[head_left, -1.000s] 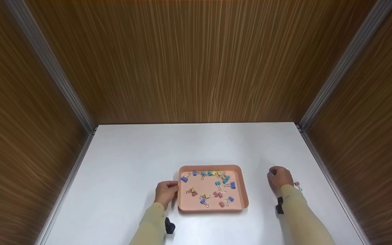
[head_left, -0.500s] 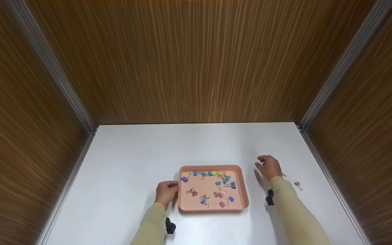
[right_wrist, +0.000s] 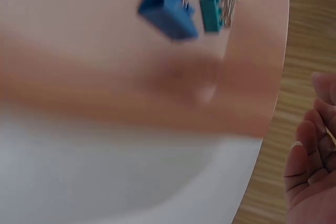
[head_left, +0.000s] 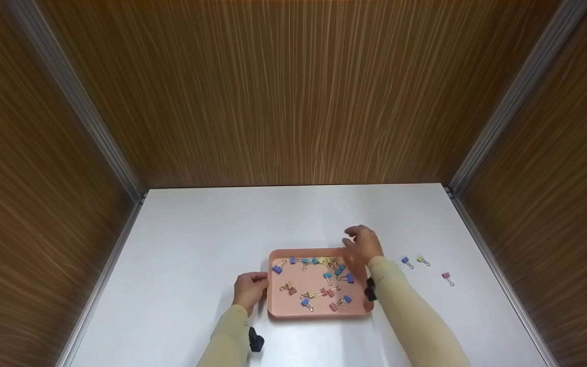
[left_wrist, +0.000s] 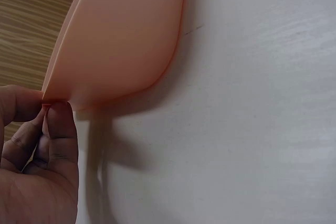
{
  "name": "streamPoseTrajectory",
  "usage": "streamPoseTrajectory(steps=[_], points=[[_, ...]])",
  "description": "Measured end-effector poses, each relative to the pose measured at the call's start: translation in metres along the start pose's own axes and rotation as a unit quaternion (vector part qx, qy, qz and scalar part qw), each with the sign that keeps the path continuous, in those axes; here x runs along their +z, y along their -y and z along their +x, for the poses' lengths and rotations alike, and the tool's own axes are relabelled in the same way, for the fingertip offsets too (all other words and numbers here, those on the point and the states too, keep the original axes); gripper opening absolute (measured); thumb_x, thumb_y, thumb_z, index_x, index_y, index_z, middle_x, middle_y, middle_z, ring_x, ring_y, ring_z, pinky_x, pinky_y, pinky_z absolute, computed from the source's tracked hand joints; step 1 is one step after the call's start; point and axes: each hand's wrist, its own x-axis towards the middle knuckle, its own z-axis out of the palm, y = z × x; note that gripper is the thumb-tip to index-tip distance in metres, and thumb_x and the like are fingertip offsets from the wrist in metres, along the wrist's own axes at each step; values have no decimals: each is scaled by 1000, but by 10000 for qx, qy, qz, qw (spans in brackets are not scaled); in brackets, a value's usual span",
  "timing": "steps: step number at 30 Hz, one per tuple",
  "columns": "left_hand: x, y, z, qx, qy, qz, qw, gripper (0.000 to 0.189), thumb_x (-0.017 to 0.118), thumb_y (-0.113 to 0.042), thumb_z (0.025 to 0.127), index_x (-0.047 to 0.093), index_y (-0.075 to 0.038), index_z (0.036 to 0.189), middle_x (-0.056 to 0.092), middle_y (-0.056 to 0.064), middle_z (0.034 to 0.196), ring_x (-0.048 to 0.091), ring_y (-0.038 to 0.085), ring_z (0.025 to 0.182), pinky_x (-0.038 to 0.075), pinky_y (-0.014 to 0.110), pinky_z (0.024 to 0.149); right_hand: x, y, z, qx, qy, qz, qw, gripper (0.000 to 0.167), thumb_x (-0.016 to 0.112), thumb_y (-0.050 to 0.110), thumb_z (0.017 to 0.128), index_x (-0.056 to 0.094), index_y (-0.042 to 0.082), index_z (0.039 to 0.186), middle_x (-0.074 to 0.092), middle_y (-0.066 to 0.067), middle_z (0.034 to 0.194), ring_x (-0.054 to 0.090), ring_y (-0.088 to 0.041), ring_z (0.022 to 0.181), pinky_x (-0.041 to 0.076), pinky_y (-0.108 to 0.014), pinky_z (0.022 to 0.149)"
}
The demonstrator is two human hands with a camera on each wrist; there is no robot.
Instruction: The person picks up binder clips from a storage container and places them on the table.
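A pink tray [head_left: 319, 314] with several binder clips in blue, teal, yellow and pink lies on the white table. My left hand [head_left: 249, 290] pinches the tray's left rim; the left wrist view shows thumb [left_wrist: 62, 129] and fingers meeting at the edge. My right hand [head_left: 365, 244] is over the tray's back right corner, its fingers loosely bent and holding nothing. In the right wrist view, a blue binder clip [right_wrist: 168, 11] and a teal binder clip [right_wrist: 211, 13] lie inside the tray, with the right hand [right_wrist: 315, 156] at the right edge.
Right of the tray on the table [head_left: 196, 229] lie a blue binder clip [head_left: 406, 261], a yellow binder clip [head_left: 422, 260] and a pink binder clip [head_left: 447, 278]. Wood-grain panels [head_left: 293, 92] enclose the table at the back and both sides.
My right hand has let go of a blue binder clip on the right and moved left to the tray, uncovering the clips there. The left hand stays at the tray's rim.
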Motion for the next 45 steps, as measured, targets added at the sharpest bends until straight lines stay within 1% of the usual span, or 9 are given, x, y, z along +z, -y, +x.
streamPoseTrajectory(steps=[7,11,21,24,27,31,34,38,45], points=[[0,0,-3,256,3,25,9997,21,67,-4,84,70,2,104,67,10,95,63,17,83,53,27,70,29,21,-5,-784,5,-397,9961,25,72,19,86,71,9,109,66,-5,101,62,-21,93,52,-39,81],[1,-1,-4,247,-14,40,9997,22,67,-4,84,70,2,105,67,9,95,62,16,83,53,27,71,46,35,-10,-842,341,-783,9928,26,73,25,86,72,14,108,66,0,101,63,-19,92,53,-39,79],[4,-1,-7,118,-18,-9,9999,22,68,-5,84,69,1,105,66,10,95,63,18,84,54,27,71,78,54,-23,-2168,549,-897,9705,20,75,16,82,73,9,101,61,0,96,63,-17,88,53,-31,80],[5,-2,-6,81,-32,33,10000,21,67,-5,84,69,0,105,66,9,96,62,18,85,54,27,73,82,58,-27,-2210,1037,-791,9665,25,77,19,82,72,10,105,62,0,95,61,-13,84,53,-29,78],[5,-3,-5,101,-50,74,9999,21,67,-5,85,70,-1,105,66,8,96,63,18,86,54,28,74,85,64,-30,-1920,1801,-578,9630,26,75,21,83,72,14,108,66,5,94,61,-8,82,53,-27,77],[5,-3,-4,134,-62,92,9998,21,67,-5,85,70,-1,105,66,8,96,62,17,86,54,27,73,91,69,-34,-1725,2529,-798,9486,25,78,27,81,73,20,105,69,14,90,61,-1,79,52,-24,77],[5,-2,-4,247,-84,130,9996,20,67,-4,84,70,1,103,67,9,94,62,17,84,54,26,71,95,71,-35,-2005,2747,-1128,9336,24,80,31,78,74,21,99,68,15,86,60,1,77,51,-21,75],[5,-1,-6,340,-110,172,9992,20,66,-2,84,70,2,102,67,10,93,63,16,81,53,26,68,100,72,-37,-2253,2944,-1198,9210,20,79,32,79,75,20,94,67,15,81,60,0,74,51,-19,70],[4,-1,-6,301,-110,147,9994,20,66,-3,84,70,2,104,67,10,96,62,17,85,54,27,72,100,79,-42,-1903,3389,-1279,9125,25,83,35,74,73,25,95,63,16,78,59,-4,72,50,-22,65]])
